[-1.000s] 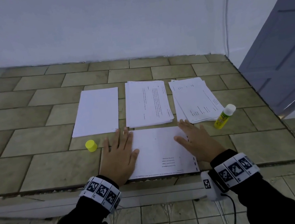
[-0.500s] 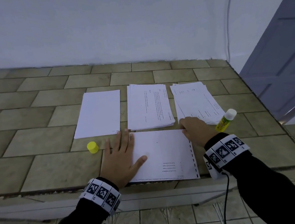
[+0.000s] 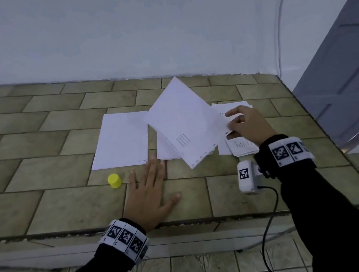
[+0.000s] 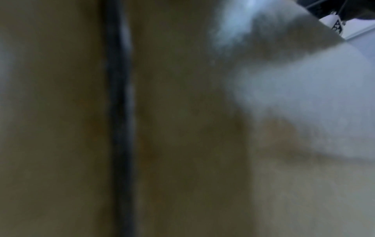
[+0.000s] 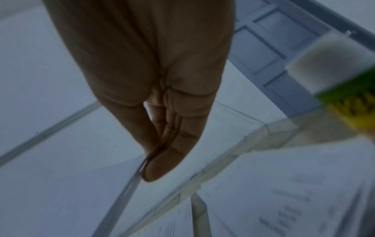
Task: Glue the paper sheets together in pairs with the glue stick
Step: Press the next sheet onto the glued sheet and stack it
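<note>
Your right hand [image 3: 243, 126] pinches one edge of the lifted paper sheet [image 3: 181, 122], held tilted above the middle stack [image 3: 166, 148]. Your left hand [image 3: 150, 192] lies flat, fingers straight, on the desk [image 3: 48, 209] beside the yellow cap [image 3: 114, 180]. The glue stick [image 5: 345, 89] lies beside the right stack [image 3: 240, 146].

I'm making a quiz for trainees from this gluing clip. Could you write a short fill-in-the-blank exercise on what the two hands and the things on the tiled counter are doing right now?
1. The right hand pinches the lifted paper sheet by its ____ edge.
2. The left hand lies flat and holds ____.
3. The cap standing on the counter is ____ in colour.
4. The glue stick shows only in the ____ wrist view.

Missing words: right; nothing; yellow; right
</note>
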Demonstrator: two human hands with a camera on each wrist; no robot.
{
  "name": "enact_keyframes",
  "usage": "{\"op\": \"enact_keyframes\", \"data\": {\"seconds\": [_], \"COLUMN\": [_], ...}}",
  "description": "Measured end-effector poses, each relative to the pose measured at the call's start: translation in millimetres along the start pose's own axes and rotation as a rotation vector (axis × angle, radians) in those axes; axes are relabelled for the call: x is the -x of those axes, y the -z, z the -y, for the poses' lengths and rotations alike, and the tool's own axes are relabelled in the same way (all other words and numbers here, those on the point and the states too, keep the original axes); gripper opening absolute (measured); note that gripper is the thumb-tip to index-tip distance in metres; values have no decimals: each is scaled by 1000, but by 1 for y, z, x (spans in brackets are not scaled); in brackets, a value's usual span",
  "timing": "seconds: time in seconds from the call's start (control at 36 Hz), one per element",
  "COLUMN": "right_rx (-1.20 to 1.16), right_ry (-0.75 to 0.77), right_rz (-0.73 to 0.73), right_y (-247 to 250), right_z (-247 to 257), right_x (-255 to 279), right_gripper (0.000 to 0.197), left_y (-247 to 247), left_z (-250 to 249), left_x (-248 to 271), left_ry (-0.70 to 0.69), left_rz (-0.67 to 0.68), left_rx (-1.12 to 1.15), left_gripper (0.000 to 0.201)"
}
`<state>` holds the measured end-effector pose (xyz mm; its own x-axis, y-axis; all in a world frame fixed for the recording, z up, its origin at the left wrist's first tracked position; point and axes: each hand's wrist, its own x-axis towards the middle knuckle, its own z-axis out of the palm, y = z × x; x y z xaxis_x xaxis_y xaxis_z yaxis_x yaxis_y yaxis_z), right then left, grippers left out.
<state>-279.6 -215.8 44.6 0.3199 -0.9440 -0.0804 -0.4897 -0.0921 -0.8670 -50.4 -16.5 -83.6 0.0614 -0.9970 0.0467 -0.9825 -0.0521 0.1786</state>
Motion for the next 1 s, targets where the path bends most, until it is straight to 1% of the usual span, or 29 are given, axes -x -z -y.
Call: {"op": "enact_keyframes", "data": {"seconds": [0.06, 0.14, 0.19, 0.25, 0.33, 0.42, 0.5, 0.61, 0.69, 0.78, 0.92, 1.0], "right_rx": [-68, -81, -28, 73, 212, 333, 383, 384, 386, 425, 503, 554], "right_ry": [-35, -72, -90, -87, -6, 73, 100, 69, 50, 40, 14, 24], "right_rz": [1, 22, 27, 24, 47, 89, 61, 30, 69, 107, 171, 181], "right_y": [-13, -34, -45, -53, -60, -64, -63, -58, -61, -65, -71, -72], "right_z": [-4, -12, -19, -22, -24, -22, -20, -21, -20, -19, -21, -22], "right_x": [-2, -5, -7, -9, -9, -11, -14, -19, -19, -19, -18, -17], "right_gripper": [23, 23, 22, 23, 21, 18, 18, 18, 17, 18, 28, 30], "left_y": [-2, -3, -3, -3, -4, -5, -4, -2, 0, -1, 3, 5], "left_z": [1, 2, 1, 1, 2, 2, 2, 1, 0, 0, -1, -2], "left_x": [0, 1, 0, 0, 0, 0, 0, 0, 0, 1, 0, 0], "left_ry": [12, 11, 5, 1, -1, -8, -3, 6, 8, 16, 32, 39], "left_rz": [5, -1, -5, -9, -13, -24, -19, -2, 2, 12, 45, 50], "left_rx": [-4, 3, 3, 0, -4, -3, -7, -26, -37, -29, -1, -1], "left_gripper": [95, 94, 94, 94, 94, 92, 92, 93, 91, 94, 98, 100]}}
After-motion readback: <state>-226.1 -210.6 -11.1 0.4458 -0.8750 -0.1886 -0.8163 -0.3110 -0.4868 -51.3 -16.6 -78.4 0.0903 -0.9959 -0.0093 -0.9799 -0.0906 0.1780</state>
